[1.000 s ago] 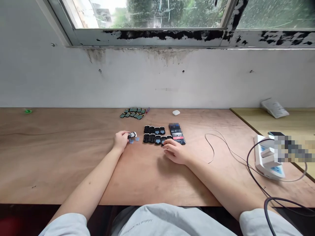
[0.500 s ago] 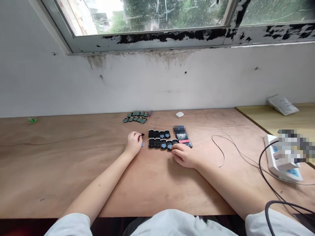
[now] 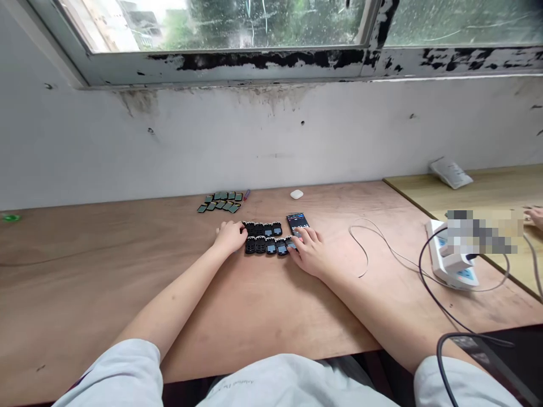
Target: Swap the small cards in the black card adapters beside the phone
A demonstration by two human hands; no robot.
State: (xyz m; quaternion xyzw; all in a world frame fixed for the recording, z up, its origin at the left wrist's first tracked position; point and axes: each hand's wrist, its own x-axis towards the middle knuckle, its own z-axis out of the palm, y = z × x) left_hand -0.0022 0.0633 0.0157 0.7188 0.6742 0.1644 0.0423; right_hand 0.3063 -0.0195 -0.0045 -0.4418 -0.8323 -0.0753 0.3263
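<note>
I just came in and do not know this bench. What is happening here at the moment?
A person is at a plywood table under a window. Two rows of small black parts lie before them. The left hand touches the rows' left end; the right hand rests its fingers on the right end, beside a phone. A pile of green chips lies farther back.

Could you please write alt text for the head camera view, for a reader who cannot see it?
Two hands rest on a wooden table at the ends of two rows of black parts, the left hand at the left end, the right hand at the right end by a phone. Green chips lie behind; a power strip sits far right.
</note>
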